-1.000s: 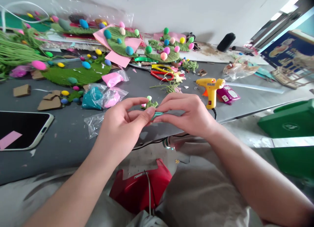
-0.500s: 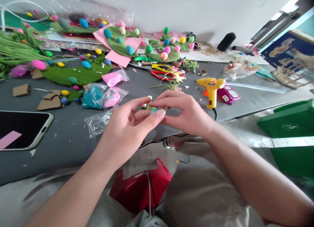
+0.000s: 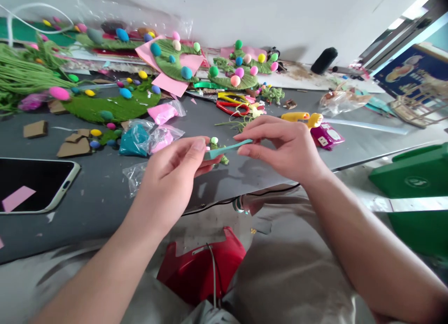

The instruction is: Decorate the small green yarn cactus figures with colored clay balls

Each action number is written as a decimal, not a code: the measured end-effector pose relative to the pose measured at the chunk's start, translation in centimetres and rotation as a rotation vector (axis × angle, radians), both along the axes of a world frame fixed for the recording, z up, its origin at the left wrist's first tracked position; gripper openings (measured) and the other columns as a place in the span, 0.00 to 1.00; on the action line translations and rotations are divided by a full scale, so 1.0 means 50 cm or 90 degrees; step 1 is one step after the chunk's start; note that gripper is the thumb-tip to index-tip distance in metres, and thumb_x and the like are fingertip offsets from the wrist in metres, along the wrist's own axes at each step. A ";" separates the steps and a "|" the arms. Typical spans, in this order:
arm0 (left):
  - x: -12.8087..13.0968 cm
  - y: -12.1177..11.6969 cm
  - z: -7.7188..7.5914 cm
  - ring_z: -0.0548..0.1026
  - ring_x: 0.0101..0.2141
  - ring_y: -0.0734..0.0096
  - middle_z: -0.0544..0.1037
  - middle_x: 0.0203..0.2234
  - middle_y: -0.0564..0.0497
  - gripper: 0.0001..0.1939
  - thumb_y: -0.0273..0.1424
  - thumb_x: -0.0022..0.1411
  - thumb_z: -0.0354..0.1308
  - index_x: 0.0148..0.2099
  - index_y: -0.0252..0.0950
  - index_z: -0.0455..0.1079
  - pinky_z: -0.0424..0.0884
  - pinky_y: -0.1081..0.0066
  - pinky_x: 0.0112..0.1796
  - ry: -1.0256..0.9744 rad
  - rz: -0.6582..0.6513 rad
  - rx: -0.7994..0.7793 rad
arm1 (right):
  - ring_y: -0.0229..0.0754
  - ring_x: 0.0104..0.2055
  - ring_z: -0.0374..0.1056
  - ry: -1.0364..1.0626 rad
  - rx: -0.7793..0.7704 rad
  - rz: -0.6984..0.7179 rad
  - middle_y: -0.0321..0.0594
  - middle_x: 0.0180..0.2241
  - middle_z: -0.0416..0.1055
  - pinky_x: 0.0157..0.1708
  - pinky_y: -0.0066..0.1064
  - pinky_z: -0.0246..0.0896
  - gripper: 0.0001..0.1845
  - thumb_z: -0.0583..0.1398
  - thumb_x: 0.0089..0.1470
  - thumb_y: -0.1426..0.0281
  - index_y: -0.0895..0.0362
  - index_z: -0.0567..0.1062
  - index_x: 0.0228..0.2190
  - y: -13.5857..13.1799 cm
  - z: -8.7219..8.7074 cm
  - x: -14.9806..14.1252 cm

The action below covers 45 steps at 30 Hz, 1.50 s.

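Between my two hands stretches a thin teal strip (image 3: 227, 149), broader at its left end and tapering to the right. My left hand (image 3: 175, 175) pinches the broad end between thumb and fingers. The thumb and forefinger of my right hand (image 3: 280, 144) close around the narrow end. Just behind the strip, a small green piece (image 3: 224, 160) with a whitish ball (image 3: 214, 140) lies on the table, partly covered by the strip and my left fingers.
A yellow glue gun (image 3: 297, 116), partly hidden by my right hand, lies near a purple power socket (image 3: 328, 135). Bags of teal (image 3: 135, 140) and pink material (image 3: 163, 112), red-handled pliers (image 3: 233, 108), a phone (image 3: 35, 184) and green ball-studded shapes (image 3: 108, 107) are around. Green bins (image 3: 413, 172) stand right.
My hands have drawn apart, the right one moving right and up. The teal strip, mostly hidden between the fingers before, now shows stretched between them.
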<state>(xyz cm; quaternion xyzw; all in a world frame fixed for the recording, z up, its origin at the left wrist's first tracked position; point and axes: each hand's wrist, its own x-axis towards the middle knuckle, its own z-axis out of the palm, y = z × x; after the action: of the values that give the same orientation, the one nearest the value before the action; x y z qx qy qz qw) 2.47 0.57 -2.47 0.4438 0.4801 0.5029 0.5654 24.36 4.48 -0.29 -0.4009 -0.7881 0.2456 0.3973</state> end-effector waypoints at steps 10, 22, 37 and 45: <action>-0.002 -0.006 0.008 0.83 0.40 0.54 0.85 0.33 0.49 0.26 0.45 0.59 0.70 0.58 0.44 0.76 0.80 0.61 0.41 0.107 -0.075 -0.012 | 0.41 0.43 0.74 -0.069 0.000 0.115 0.40 0.41 0.78 0.46 0.34 0.70 0.08 0.66 0.60 0.71 0.52 0.85 0.41 -0.021 -0.019 -0.048; -0.026 0.015 0.014 0.84 0.39 0.59 0.83 0.42 0.48 0.16 0.46 0.65 0.65 0.48 0.42 0.79 0.81 0.62 0.45 0.115 0.051 0.075 | 0.42 0.38 0.73 -0.008 0.031 -0.059 0.38 0.37 0.80 0.35 0.35 0.70 0.05 0.70 0.57 0.63 0.50 0.85 0.35 0.007 0.006 0.000; -0.011 0.009 0.035 0.81 0.50 0.53 0.83 0.49 0.45 0.21 0.50 0.67 0.60 0.52 0.40 0.75 0.78 0.59 0.49 -0.140 -0.085 -0.095 | 0.41 0.42 0.73 -0.073 0.022 0.062 0.41 0.44 0.76 0.45 0.34 0.71 0.19 0.69 0.58 0.62 0.52 0.82 0.51 0.002 -0.023 -0.052; -0.015 0.001 0.016 0.81 0.48 0.54 0.83 0.45 0.45 0.26 0.53 0.66 0.60 0.58 0.42 0.73 0.78 0.57 0.50 -0.061 -0.121 -0.046 | 0.41 0.44 0.74 -0.071 0.047 0.122 0.43 0.43 0.77 0.46 0.35 0.70 0.09 0.66 0.61 0.69 0.55 0.83 0.44 0.000 -0.028 -0.059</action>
<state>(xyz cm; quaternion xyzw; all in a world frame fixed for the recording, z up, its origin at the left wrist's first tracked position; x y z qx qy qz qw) 1.72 0.63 -1.66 0.4421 0.4263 0.4500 0.6483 21.41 4.46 -1.71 -0.3222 -0.8520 0.2308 0.3421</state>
